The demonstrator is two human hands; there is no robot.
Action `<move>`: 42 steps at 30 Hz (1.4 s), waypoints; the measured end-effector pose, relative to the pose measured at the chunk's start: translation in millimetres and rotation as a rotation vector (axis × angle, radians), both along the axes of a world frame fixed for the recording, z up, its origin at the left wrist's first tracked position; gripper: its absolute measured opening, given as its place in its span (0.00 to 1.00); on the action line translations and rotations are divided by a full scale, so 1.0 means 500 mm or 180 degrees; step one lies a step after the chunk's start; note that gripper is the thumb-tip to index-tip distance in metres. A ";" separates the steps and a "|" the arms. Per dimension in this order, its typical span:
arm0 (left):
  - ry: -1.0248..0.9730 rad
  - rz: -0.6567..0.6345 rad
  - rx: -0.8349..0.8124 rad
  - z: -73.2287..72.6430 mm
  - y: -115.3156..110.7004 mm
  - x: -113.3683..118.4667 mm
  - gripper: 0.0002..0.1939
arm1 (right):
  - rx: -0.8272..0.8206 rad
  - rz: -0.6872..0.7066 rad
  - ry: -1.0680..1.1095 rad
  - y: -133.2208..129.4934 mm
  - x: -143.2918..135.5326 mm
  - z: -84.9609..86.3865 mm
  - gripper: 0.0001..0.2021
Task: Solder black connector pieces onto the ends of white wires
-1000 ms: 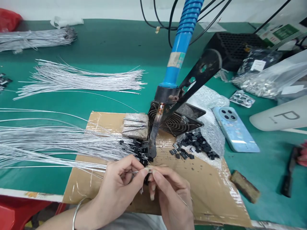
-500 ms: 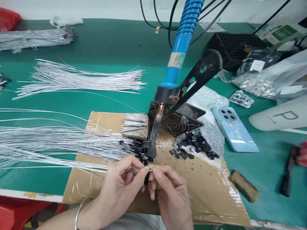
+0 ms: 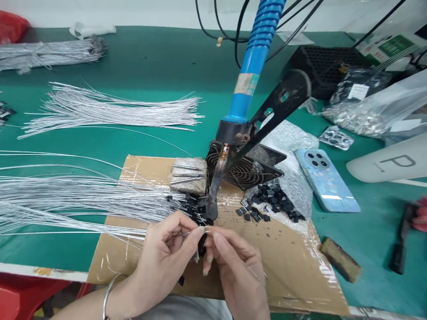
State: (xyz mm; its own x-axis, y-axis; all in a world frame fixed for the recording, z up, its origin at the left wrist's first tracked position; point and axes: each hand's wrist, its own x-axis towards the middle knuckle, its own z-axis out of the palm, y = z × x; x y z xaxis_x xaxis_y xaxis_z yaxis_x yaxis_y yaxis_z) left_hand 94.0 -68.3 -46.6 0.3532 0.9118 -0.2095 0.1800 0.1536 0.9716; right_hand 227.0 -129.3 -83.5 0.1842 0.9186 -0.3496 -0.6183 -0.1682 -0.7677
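Note:
My left hand [image 3: 170, 255] is closed in a pinch, with thin white wires [image 3: 126, 230] running into it from the left. Its thumb and forefinger meet the fingertips of my right hand [image 3: 235, 262] just below the soldering iron's tip. The right hand is pinched too, and a thin metallic strand shows against its palm. What lies between the fingertips is too small to make out. Black connector pieces [image 3: 195, 206] sit at the ends of the wires, right behind the hands. The blue soldering iron [image 3: 245, 89] slants down over them on a black bracket [image 3: 283, 100].
Cardboard [image 3: 283, 271] lies under the hands. A sponge block [image 3: 188, 178] bears metal tips beside a black fan [image 3: 247, 169]. Loose black pieces [image 3: 275, 198] rest on bubble wrap. To the right are a blue phone [image 3: 328, 180] and a brown block [image 3: 340, 259]; another wire bundle [image 3: 116, 106] lies behind.
Both hands have shifted slightly left, and their fingertips are closer together. A small black piece now shows below my left hand, over the cardboard.

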 end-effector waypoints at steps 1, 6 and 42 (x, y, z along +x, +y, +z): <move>-0.0007 -0.0004 0.0033 0.000 0.000 0.000 0.11 | 0.0022 -0.0008 -0.0076 -0.001 -0.002 -0.001 0.07; -0.0034 -0.0093 0.0211 -0.003 -0.004 -0.003 0.11 | 0.0068 -0.0065 -0.0363 0.002 -0.009 -0.005 0.03; 0.0798 -0.0479 0.0854 0.001 -0.008 -0.017 0.10 | -0.0691 0.0230 0.0204 0.013 0.025 0.048 0.12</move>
